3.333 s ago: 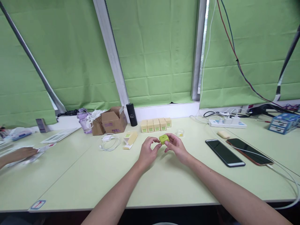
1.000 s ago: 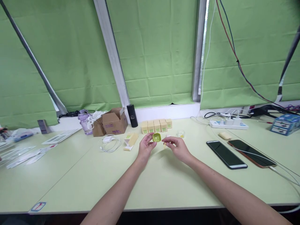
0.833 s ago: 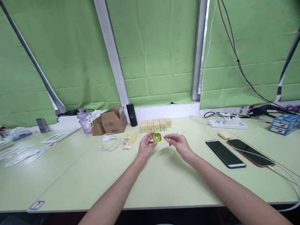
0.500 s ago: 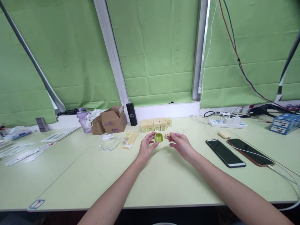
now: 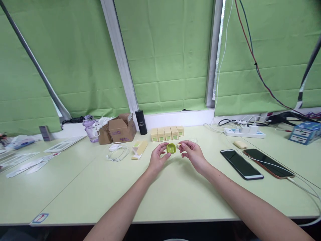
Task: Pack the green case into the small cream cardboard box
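Note:
My left hand grips a small yellow-green square cup by its left side, its hollow facing me. Close by on the right, my right hand pinches a small cream-coloured piece, mostly covered by the fingers. A narrow gap separates that piece from the cup. Both hands are above the table. Behind them stands a row of several small cream boxes with green labels. An opened cream box lies to the left of my left hand.
A clear round item sits behind my right hand. Two phones and a cream case lie to the right, before a power strip. Left are a coiled white cable, a cardboard box and a black cylinder.
The cup has shifted slightly right and tilted a little in my left hand. My right hand stays close to it, and the cream piece has turned between its fingers.

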Tool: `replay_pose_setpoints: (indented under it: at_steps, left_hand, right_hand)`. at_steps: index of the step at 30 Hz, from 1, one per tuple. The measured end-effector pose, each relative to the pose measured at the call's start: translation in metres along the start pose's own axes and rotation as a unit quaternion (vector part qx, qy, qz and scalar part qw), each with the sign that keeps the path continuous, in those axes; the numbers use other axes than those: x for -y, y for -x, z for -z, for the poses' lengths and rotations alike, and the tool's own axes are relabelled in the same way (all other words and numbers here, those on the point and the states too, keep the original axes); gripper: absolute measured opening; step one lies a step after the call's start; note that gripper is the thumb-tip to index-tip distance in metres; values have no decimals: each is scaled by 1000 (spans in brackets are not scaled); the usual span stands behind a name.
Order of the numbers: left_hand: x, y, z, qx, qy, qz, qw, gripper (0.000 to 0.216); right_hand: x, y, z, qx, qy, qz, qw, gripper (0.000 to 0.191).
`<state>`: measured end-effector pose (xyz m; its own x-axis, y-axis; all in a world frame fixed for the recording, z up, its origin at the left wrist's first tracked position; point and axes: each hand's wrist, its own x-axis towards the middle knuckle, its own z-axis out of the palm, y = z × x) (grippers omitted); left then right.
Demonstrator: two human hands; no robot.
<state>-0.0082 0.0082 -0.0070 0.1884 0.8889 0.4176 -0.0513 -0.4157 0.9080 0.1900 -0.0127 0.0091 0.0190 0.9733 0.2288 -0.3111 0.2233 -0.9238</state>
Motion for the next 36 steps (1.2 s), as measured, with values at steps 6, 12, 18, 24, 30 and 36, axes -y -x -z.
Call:
replay_pose_setpoints:
  at_steps: [6,12,18,24,30,36]
  left_hand:
    - [1,0,0,-1,-3,-7,1000,52]
    - [-2,1,-2,3,-14,-23,1000,50]
    - [-10,5,-6,8,-41,-43,998,45]
    - [-16,10,-9,10,-51,-45,998,44]
    - [-19,11,-11,10,-61,-42,997,44]
    - [-19,13,-12,21,-70,-59,996,43]
  right_hand:
    - [0,2,-3,21,-2,46,999,38]
    - [-4,3,-3,15,70,99,993,28]
    - [-5,12,-4,5,229,209,951,12]
    - [-5,16,-2,31,329,301,895,18]
    - [-6,16,-2,24,439,394,807,23]
    - [-8,13,-1,-7,489,460,741,20]
